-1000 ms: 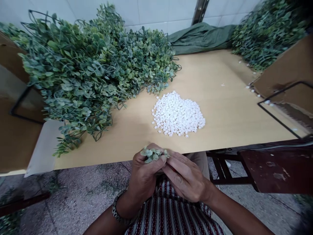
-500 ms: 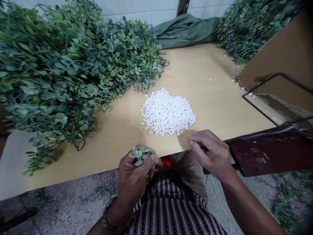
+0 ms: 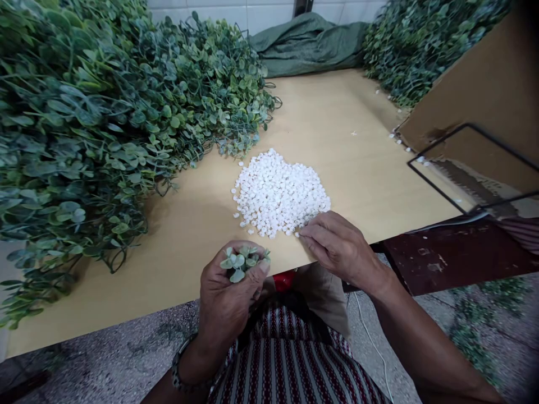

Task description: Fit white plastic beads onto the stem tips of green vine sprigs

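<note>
My left hand (image 3: 233,286) is closed around a small bunch of artificial leaf sprigs (image 3: 241,262), whose pale green leaves poke out above the thumb and fingers. The stems are hidden inside the fist. At the near right edge of a heap of small white plastic caps (image 3: 280,193), my right hand (image 3: 341,247) pinches with thumb and fingertips. One white cap shows right at those fingertips, and the heap lies on the light wooden tabletop (image 3: 193,224).
A large pile of artificial greenery (image 3: 109,106) covers the table's left side. More greenery (image 3: 404,50) lies back right, beside a cardboard box (image 3: 471,101) and a black wire frame (image 3: 435,188). A green cloth (image 3: 311,45) rests along the tiled wall.
My right hand has moved left and forward to the edge of the cap heap. The left hand still holds the sprigs, and the view has shifted slightly.
</note>
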Action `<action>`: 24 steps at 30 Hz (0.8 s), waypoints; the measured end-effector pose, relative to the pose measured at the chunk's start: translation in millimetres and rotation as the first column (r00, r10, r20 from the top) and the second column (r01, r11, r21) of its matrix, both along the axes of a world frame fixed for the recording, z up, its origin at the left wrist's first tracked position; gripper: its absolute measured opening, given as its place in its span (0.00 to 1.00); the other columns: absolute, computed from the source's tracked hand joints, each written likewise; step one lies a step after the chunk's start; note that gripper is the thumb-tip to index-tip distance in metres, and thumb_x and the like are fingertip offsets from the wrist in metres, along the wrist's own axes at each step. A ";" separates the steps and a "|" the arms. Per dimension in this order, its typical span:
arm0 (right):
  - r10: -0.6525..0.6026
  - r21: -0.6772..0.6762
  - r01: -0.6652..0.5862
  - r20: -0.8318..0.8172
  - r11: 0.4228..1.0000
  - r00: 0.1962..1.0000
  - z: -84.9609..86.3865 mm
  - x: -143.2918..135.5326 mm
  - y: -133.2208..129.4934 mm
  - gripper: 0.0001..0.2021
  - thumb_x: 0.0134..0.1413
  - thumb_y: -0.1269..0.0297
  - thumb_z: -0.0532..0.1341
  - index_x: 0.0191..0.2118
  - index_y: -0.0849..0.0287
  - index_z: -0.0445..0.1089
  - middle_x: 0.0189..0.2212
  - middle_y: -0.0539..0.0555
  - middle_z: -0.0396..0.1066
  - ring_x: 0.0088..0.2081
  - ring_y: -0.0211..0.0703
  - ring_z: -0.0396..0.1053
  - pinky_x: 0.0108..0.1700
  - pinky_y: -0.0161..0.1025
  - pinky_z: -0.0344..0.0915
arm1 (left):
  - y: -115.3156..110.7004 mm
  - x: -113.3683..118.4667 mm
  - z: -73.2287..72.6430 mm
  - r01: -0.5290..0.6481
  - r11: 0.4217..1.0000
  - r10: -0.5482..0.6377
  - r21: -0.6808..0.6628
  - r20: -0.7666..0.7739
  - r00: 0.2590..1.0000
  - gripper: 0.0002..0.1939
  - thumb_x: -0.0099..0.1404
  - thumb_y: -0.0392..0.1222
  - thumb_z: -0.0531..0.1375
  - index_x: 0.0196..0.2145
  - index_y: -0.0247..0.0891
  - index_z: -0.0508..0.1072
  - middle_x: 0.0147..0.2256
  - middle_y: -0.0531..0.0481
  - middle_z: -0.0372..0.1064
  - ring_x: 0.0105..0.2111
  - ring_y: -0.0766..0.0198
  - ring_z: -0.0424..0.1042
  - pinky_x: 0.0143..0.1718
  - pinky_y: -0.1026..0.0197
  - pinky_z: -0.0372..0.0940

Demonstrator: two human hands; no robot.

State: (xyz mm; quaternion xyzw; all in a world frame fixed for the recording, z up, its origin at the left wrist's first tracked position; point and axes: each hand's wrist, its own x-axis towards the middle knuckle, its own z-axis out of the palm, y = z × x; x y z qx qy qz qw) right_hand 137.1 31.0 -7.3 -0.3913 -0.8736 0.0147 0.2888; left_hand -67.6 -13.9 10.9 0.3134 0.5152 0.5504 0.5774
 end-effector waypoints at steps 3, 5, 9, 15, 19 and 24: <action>0.015 -0.016 -0.016 -0.061 1.000 0.998 1.2 -1.6 -1.6 0.06 0.61 0.75 0.56 0.37 0.62 0.69 0.31 0.55 0.70 0.34 0.43 0.67 0.37 0.40 0.66 | 0.4 0.4 -2.5 -0.005 0.999 0.006 0.039 -0.014 1.000 0.08 0.51 0.36 0.69 0.31 0.40 0.76 0.23 0.56 0.68 0.16 0.73 0.61 0.14 0.71 0.58; 0.011 -0.034 -0.013 -0.079 0.999 0.997 1.3 -3.8 -2.7 0.05 0.61 0.74 0.56 0.38 0.63 0.69 0.32 0.56 0.71 0.35 0.43 0.67 0.37 0.40 0.67 | -0.4 0.3 -3.5 0.014 0.999 -0.012 0.053 -0.037 0.999 0.07 0.52 0.36 0.69 0.30 0.40 0.76 0.20 0.56 0.67 0.15 0.74 0.60 0.14 0.72 0.58; 0.001 0.035 0.000 -0.020 0.999 1.000 -0.4 -9.7 -3.4 0.06 0.62 0.74 0.56 0.35 0.65 0.70 0.31 0.59 0.72 0.34 0.46 0.68 0.36 0.43 0.68 | -1.8 0.9 -5.3 0.052 0.996 -0.050 0.076 -0.021 0.999 0.04 0.54 0.37 0.68 0.29 0.39 0.77 0.18 0.57 0.65 0.14 0.74 0.60 0.15 0.72 0.58; -0.014 0.067 0.018 -0.060 0.998 0.998 -3.7 -14.9 -5.2 0.07 0.59 0.77 0.57 0.31 0.64 0.70 0.29 0.59 0.71 0.32 0.46 0.68 0.34 0.43 0.67 | -3.7 3.6 -7.8 0.049 0.998 -0.051 0.046 0.050 0.997 0.03 0.54 0.37 0.68 0.28 0.38 0.78 0.17 0.57 0.65 0.14 0.75 0.58 0.15 0.73 0.56; -0.008 -0.101 -0.035 -0.394 0.994 0.919 1.5 -18.2 -14.1 0.06 0.55 0.79 0.59 0.32 0.61 0.68 0.28 0.53 0.70 0.31 0.39 0.68 0.33 0.37 0.65 | -5.3 5.4 -7.1 0.076 0.997 -0.078 0.023 0.124 0.989 0.05 0.52 0.37 0.69 0.29 0.38 0.79 0.16 0.58 0.63 0.14 0.77 0.54 0.15 0.73 0.52; -0.044 -0.262 -0.163 -0.639 0.951 0.768 8.2 -30.9 -25.5 0.08 0.52 0.79 0.60 0.31 0.59 0.68 0.26 0.48 0.67 0.29 0.34 0.64 0.31 0.33 0.62 | -4.3 6.2 -6.4 0.159 0.981 -0.172 0.112 0.118 0.978 0.07 0.52 0.35 0.69 0.32 0.41 0.80 0.18 0.58 0.63 0.16 0.77 0.57 0.17 0.73 0.55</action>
